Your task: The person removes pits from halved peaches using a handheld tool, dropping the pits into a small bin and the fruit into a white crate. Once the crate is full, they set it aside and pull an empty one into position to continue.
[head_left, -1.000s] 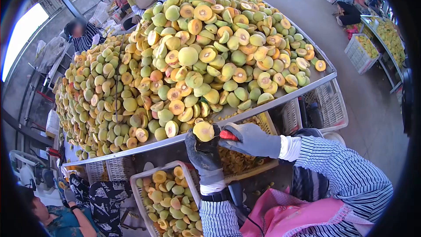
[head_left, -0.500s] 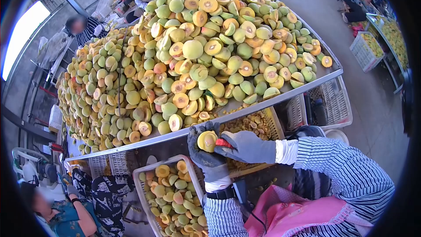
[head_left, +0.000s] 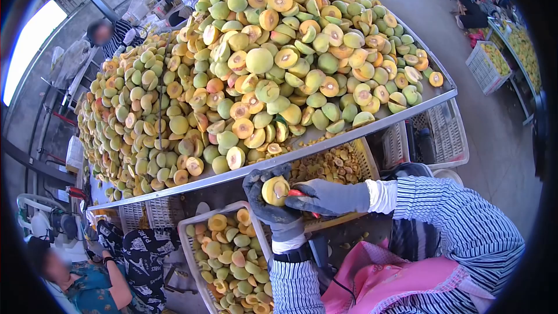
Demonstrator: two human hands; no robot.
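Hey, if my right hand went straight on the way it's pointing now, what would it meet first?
Most likely the fruit in your left hand: your right hand, gripping a red-handled tool, points straight at it. I can't tell from this view whether the tool touches it.

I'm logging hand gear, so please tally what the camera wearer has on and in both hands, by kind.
Gloves: 2
Fruit piece, in the left hand: 1
Red tool, in the right hand: 1
Total: 4
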